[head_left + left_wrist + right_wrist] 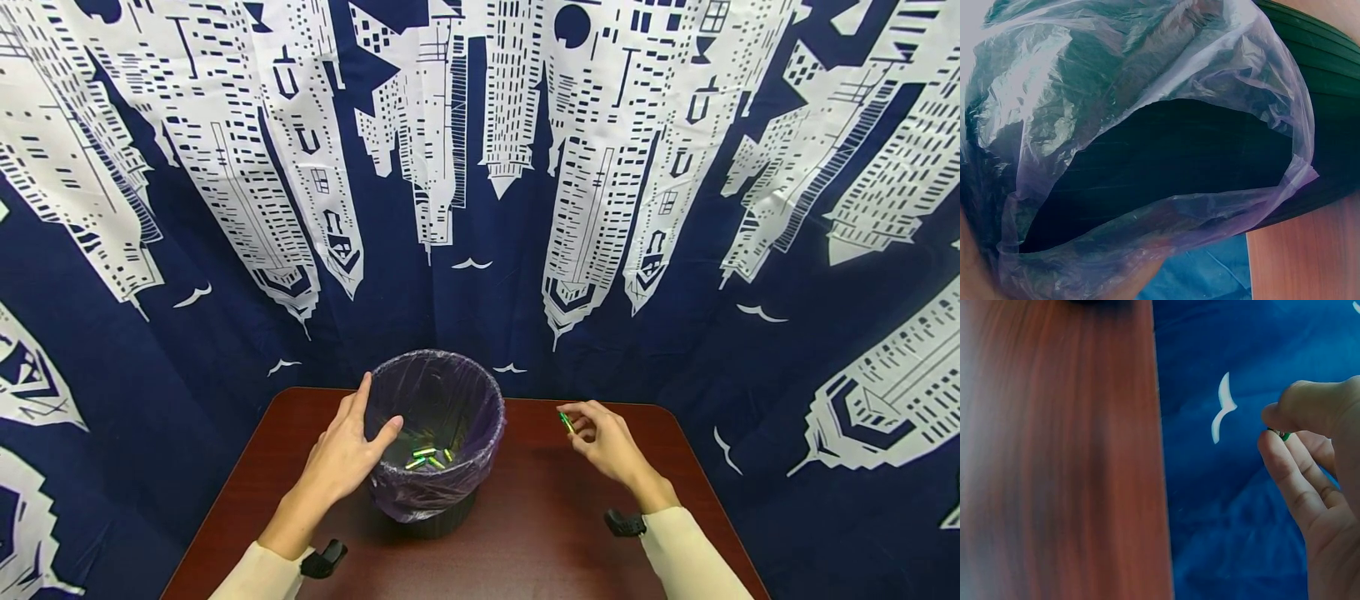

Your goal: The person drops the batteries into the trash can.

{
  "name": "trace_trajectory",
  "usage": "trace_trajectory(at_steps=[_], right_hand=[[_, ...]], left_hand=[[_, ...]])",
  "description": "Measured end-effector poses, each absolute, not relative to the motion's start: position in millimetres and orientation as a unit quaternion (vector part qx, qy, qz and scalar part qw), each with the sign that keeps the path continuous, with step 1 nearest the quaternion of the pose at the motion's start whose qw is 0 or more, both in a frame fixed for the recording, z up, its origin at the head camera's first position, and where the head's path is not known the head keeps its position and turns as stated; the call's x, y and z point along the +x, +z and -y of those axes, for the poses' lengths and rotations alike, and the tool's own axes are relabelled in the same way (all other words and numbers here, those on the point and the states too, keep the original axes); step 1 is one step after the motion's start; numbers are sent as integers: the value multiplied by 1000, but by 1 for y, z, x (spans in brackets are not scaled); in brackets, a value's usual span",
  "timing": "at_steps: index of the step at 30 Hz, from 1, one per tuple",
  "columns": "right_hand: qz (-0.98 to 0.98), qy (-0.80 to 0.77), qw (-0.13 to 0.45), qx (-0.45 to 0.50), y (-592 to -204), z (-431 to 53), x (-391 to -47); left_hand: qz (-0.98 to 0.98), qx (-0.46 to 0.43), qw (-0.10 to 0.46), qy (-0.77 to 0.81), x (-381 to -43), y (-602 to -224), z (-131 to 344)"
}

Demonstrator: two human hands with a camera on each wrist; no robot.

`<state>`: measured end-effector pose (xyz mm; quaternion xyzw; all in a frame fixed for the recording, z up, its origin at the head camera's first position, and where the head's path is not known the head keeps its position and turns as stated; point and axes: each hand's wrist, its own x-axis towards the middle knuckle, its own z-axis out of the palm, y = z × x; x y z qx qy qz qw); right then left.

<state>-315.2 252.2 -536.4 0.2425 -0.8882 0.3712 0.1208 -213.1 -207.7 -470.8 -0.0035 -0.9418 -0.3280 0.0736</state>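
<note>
A dark bin (pixel 442 523) with a translucent purple liner (pixel 480 467) stands on the table. Several small green-and-gold batteries (pixel 424 452) lie at its bottom. My left hand (pixel 341 454) holds the bin's left rim, thumb over the inner side and fingers along the outside. Loose liner (pixel 1235 209) hangs over the ribbed bin wall (pixel 1335 69) in the left wrist view, hiding part of that hand. To the right of the bin, above the table, my right hand (pixel 606 440) pinches a green battery (pixel 566 422) between thumb and fingertips. Only its end shows in the right wrist view.
The reddish-brown wooden table (pixel 540 533) has rounded far corners. Behind it and along both sides hangs a dark blue curtain (pixel 465 317) with white buildings and birds. A black wrist device (pixel 324 560) sits on each forearm.
</note>
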Motion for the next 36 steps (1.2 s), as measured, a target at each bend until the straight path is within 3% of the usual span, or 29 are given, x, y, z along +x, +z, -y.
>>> trace_trajectory(at_steps=[24, 36], right_hand=[[854, 391, 122, 320, -454, -198, -310], [853, 344, 155, 360, -407, -161, -314]], left_hand=[[943, 0, 69, -326, -212, -470, 207], [943, -2, 74, -324, -215, -468, 206]])
